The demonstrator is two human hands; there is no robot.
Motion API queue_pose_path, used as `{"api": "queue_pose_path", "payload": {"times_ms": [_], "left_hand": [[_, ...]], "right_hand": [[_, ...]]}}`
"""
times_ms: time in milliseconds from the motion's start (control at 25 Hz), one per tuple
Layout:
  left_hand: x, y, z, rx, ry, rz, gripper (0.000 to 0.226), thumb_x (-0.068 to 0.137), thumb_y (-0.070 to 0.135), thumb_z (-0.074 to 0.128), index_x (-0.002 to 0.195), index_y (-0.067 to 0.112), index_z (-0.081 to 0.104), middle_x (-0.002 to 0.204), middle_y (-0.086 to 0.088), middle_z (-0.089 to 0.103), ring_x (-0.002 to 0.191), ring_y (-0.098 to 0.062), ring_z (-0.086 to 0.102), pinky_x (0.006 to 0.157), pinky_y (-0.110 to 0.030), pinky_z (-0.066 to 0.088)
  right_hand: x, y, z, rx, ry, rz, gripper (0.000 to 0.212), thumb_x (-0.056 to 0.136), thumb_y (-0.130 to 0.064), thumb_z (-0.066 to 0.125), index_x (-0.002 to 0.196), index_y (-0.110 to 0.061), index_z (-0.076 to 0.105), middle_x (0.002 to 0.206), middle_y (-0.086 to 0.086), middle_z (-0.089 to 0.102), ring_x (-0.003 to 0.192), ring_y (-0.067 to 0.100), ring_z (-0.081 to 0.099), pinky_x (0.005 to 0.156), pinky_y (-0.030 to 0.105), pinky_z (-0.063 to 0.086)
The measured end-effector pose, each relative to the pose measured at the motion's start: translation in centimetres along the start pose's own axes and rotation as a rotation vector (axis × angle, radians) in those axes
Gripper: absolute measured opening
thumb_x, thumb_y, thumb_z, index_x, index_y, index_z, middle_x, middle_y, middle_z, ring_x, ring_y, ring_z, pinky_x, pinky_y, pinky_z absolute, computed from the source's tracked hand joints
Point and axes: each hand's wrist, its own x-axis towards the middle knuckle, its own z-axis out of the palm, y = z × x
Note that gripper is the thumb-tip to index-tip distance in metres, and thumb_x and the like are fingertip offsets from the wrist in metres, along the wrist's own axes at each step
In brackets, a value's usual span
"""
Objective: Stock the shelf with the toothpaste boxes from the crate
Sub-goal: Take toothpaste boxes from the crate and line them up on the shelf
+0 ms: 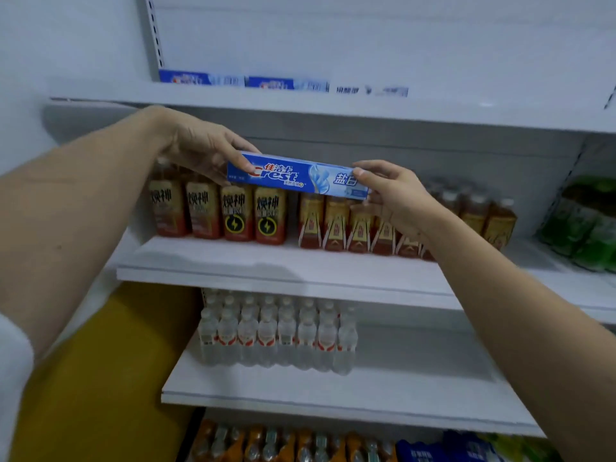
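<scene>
top shelf (300, 103) w/ blue boxes (240, 82) lying along it | your L hand (200, 145) + R hand (395, 198), fingers pinching opp. ends | toothpaste box (293, 176) held level in air, below top shelf, in front of drink bottles (233, 213)

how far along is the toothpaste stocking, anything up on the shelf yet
Partly done: a few toothpaste boxes already lie in a row on the top shelf. In hand: the left hand and right hand hold one box by its ends, below that shelf. The crate is out of view, so what remains cannot be told.
</scene>
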Motion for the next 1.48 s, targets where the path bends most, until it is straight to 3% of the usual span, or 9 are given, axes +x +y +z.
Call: {"api": "queue_pose_path", "payload": {"times_ms": [80, 360, 640, 800, 880, 1000, 1200, 1360, 1480], "left_hand": [[-0.8, 1.2, -1.2, -0.031, 0.088, 0.058, 0.091, 0.031, 0.039, 0.100, 0.115, 0.024, 0.071, 0.113, -0.004, 0.072, 0.090, -0.010, 0.069, 0.066, -0.024, 0.059], [-1.9, 4.1, -4.1, -0.163, 0.341, 0.187, 0.087, 0.034, 0.031, 0.099, 0.115, 0.019, 0.071, 0.116, -0.007, 0.071, 0.090, -0.016, 0.072, 0.065, -0.025, 0.059], [-0.4, 4.7, -9.5, -0.099, 0.507, 0.319, 0.089, 0.031, 0.049, 0.097, 0.111, 0.021, 0.068, 0.114, -0.004, 0.068, 0.108, -0.016, 0.063, 0.085, -0.029, 0.059], [2.3, 4.6, -12.1, 0.060, 0.595, 0.339, 0.045, 0.075, 0.023, 0.079, 0.116, 0.014, 0.063, 0.106, -0.002, 0.068, 0.101, -0.015, 0.064, 0.071, -0.020, 0.058], [4.1, 4.3, -14.1, 0.093, 0.635, 0.343, 0.035, 0.081, 0.019, 0.076, 0.113, 0.015, 0.064, 0.105, -0.002, 0.068, 0.099, -0.018, 0.064, 0.079, -0.028, 0.059], [6.4, 3.7, -16.8, 0.151, 0.676, 0.338, 0.034, 0.079, 0.025, 0.078, 0.110, 0.016, 0.066, 0.107, -0.003, 0.070, 0.099, -0.020, 0.066, 0.089, -0.038, 0.057], [10.5, 3.4, -20.2, 0.285, 0.697, 0.295, 0.035, 0.083, 0.025, 0.077, 0.113, 0.014, 0.062, 0.108, -0.003, 0.067, 0.092, -0.019, 0.064, 0.074, -0.026, 0.057], [13.6, 3.6, -21.9, 0.364, 0.642, 0.196, 0.046, 0.079, 0.029, 0.080, 0.118, 0.012, 0.062, 0.105, -0.006, 0.065, 0.088, -0.027, 0.070, 0.071, -0.030, 0.058], [15.6, 4.2, -22.4, 0.626, 0.607, 0.016, 0.055, 0.078, 0.044, 0.078, 0.123, 0.017, 0.060, 0.107, -0.008, 0.058, 0.088, -0.029, 0.067, 0.077, -0.040, 0.060]], "right_hand": [[0.8, -2.1, 0.1, -0.025, -0.007, -0.064, 0.015, 0.092, -0.016, 0.066, 0.106, -0.011, 0.068, 0.109, 0.014, 0.070, 0.081, 0.025, 0.067, 0.063, 0.028, 0.058], [3.6, -7.2, 1.4, -0.078, -0.003, -0.190, 0.023, 0.093, -0.022, 0.066, 0.114, -0.012, 0.065, 0.105, 0.010, 0.068, 0.069, 0.028, 0.067, 0.065, 0.033, 0.061], [9.9, -10.8, 3.7, -0.439, 0.083, -0.463, 0.020, 0.092, -0.035, 0.065, 0.106, -0.021, 0.065, 0.094, 0.010, 0.066, 0.043, 0.012, 0.045, 0.040, 0.024, 0.041], [15.1, -12.6, 4.9, -0.700, 0.014, -0.391, 0.035, 0.086, -0.037, 0.072, 0.116, -0.020, 0.064, 0.095, 0.003, 0.067, 0.058, 0.010, 0.052, 0.048, 0.026, 0.043], [18.1, -13.1, 5.9, -0.820, -0.013, -0.376, 0.037, 0.084, -0.035, 0.075, 0.117, -0.020, 0.066, 0.098, 0.009, 0.069, 0.059, 0.013, 0.051, 0.051, 0.027, 0.042], [22.1, -13.9, 7.1, -1.037, -0.057, -0.369, 0.039, 0.087, -0.037, 0.071, 0.123, -0.027, 0.064, 0.105, 0.008, 0.067, 0.068, 0.016, 0.055, 0.057, 0.027, 0.047], [28.1, -14.5, 9.3, -1.467, -0.211, -0.253, 0.041, 0.082, -0.041, 0.073, 0.120, -0.036, 0.059, 0.104, 0.000, 0.058, 0.076, 0.020, 0.061, 0.065, 0.030, 0.055], [32.4, -13.7, 10.1, -1.593, -0.204, -0.193, 0.032, 0.084, -0.038, 0.071, 0.113, -0.031, 0.059, 0.098, -0.002, 0.058, 0.073, 0.020, 0.062, 0.067, 0.033, 0.057], [35.0, -13.3, 10.2, -1.664, -0.214, -0.132, 0.027, 0.083, -0.040, 0.070, 0.107, -0.033, 0.059, 0.105, 0.005, 0.065, 0.074, 0.023, 0.065, 0.069, 0.035, 0.059]]}}
